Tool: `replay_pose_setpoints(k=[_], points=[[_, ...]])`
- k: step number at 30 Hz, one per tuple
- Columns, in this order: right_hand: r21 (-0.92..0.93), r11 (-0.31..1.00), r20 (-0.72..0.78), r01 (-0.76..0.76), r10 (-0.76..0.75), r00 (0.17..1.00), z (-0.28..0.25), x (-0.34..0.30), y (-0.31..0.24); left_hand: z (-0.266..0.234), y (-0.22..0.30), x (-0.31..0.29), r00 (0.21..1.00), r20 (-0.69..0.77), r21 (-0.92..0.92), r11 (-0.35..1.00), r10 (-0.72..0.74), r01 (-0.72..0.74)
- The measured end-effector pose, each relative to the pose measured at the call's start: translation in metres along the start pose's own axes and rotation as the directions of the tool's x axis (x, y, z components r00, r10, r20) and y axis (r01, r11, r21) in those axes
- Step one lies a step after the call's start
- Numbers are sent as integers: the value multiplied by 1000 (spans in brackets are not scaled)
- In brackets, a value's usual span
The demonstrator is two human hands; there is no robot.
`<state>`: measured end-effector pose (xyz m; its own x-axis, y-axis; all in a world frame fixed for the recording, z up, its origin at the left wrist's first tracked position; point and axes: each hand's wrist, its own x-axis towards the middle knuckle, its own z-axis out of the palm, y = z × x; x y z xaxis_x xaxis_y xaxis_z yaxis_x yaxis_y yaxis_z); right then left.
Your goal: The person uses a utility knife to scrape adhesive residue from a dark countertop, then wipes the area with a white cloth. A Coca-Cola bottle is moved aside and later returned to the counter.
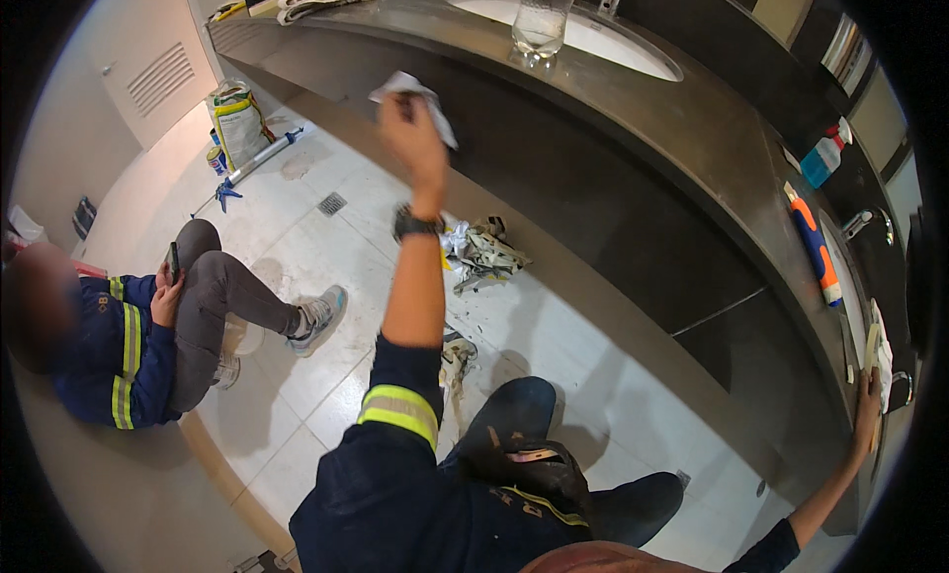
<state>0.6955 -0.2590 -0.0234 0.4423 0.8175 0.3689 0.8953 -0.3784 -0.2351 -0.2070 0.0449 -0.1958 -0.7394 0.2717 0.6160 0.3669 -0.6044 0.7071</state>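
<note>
My left hand [413, 143] is raised at the dark front panel [563, 148] under the counter. Its fingers are closed on a crumpled white cloth [435, 113], which lies close to the panel. At the far right, my right hand [870, 405] lies on the edge of the dark counter [751, 177], fingers stretched out. Beside those fingers are a white rag [883, 341] and a pale narrow strip; whether the hand presses on the strip is hard to see.
An orange-and-blue tool [816, 247], a spray bottle [825, 156] and a clear bottle [542, 24] stand or lie along the counter. Crumpled waste [486, 252] lies below. A caulking gun [252, 168] leans near a sack [239, 126]. At left, a seated person [124, 336] holds a phone.
</note>
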Motion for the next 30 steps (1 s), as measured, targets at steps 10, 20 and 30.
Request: replay_pose_setpoints(k=[10,20,30], points=[[-243,965,19,104,-102,995,-12,2,15,24,-4,84,953,-189,212,958,236,-195],[-89,996,21,27,-25,999,-19,-1,19,52,128,-161,884,186,-101,903,430,-418],[-368,894,144,255,-216,966,-32,-12,38,39,23,-42,920,-6,87,916,392,-390]])
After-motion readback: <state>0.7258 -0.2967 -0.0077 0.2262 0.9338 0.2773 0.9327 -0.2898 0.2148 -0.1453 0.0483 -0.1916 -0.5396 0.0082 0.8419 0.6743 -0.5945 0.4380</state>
